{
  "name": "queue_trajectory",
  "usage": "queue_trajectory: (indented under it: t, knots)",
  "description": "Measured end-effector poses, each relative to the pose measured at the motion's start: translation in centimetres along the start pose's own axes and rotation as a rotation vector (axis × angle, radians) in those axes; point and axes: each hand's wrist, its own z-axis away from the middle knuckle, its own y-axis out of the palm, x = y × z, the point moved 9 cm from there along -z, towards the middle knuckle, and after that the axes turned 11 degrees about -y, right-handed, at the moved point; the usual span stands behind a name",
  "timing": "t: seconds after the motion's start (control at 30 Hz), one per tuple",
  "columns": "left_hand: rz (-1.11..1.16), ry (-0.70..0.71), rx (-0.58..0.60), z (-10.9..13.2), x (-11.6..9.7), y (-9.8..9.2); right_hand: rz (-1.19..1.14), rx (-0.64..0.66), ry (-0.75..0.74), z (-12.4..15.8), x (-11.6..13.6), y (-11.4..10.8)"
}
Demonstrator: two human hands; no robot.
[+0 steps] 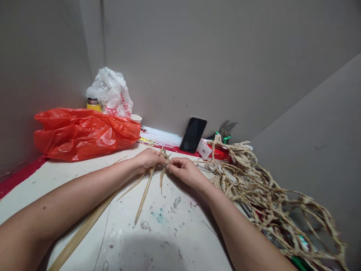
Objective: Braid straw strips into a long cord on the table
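My left hand (149,159) and my right hand (182,169) meet over the middle of the table. Both pinch a small bundle of dry plant-fibre strips (164,153), whose ragged top pokes up between them. Below the fingers several loose strip ends hang out, among them a long flat straw-coloured strip (144,196) pointing toward me. A wider strip (87,231) runs under my left forearm to the front edge of the view. The fingertips hide just how the strips cross.
A heap of braided fibre cord (254,180) lies at the right. Against the wall lean a phone (193,134) and green-handled pruning shears (225,131). A red plastic bag (87,133), a white plastic bag (111,90), a yellow jar (94,105) and white sticks (162,136) lie at the back left.
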Motion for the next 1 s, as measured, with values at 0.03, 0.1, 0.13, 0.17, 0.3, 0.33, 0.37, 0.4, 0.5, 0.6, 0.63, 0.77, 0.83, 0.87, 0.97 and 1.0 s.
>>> queue_trajectory:
  t: [0.03, 0.1, 0.13, 0.17, 0.3, 0.33, 0.37, 0.4, 0.5, 0.6, 0.63, 0.77, 0.83, 0.87, 0.97, 1.0]
  knots:
    - [-0.001, 0.009, 0.011, 0.1, -0.1, 0.1, 0.015, 0.001, -0.009, 0.0, 0.0, 0.0]
    - [-0.015, 0.018, 0.038, 0.3, -0.2, 0.5, 0.027, 0.002, -0.016, -0.1, 0.0, -0.1]
    - [-0.024, 0.010, 0.045, 0.4, -0.2, 0.6, 0.026, 0.002, -0.013, -0.1, -0.1, -0.1]
    - [-0.025, 0.002, 0.053, 0.5, -0.2, 0.7, 0.021, 0.002, -0.008, -0.2, -0.3, -0.1]
    - [0.007, -0.013, 0.104, 0.8, -0.4, 1.1, 0.000, -0.010, 0.028, 0.0, -0.8, 0.0]
    - [0.017, -0.015, 0.110, 0.9, -0.4, 1.2, -0.024, -0.018, 0.051, 0.0, -1.1, 0.0]
    - [0.029, -0.018, 0.112, 1.0, -0.4, 1.2, -0.059, -0.026, 0.084, 0.2, -1.3, 0.1]
    - [0.039, -0.021, 0.111, 1.1, -0.3, 1.3, -0.104, -0.032, 0.125, 0.3, -1.6, 0.2]
    - [0.047, 0.002, 0.092, 1.6, -0.1, 1.5, -0.295, 0.016, 0.243, 0.9, -2.1, 1.1]
    - [-0.001, 0.103, 0.032, 2.2, -0.4, 1.8, -0.498, 0.080, 0.287, 1.2, -1.5, 2.2]
    - [-0.018, 0.141, 0.015, 2.5, -0.5, 1.9, -0.537, 0.084, 0.291, 1.3, -1.3, 2.5]
    - [-0.077, 0.239, -0.034, 3.1, -0.9, 2.5, -0.613, 0.018, 0.329, 1.4, -1.6, 2.8]
    - [-0.107, 0.243, -0.062, 3.3, -0.9, 2.4, -0.640, -0.006, 0.348, 1.4, -1.9, 2.9]
    - [-0.129, 0.234, -0.067, 3.3, -1.0, 2.4, -0.649, -0.009, 0.352, 1.4, -2.0, 3.0]
    - [-0.217, 0.186, -0.007, 3.2, -1.2, 2.3, -0.671, 0.000, 0.351, 1.4, -2.0, 2.8]
    - [-0.237, 0.183, 0.019, 3.1, -1.5, 2.1, -0.679, 0.008, 0.351, 1.4, -1.9, 2.7]
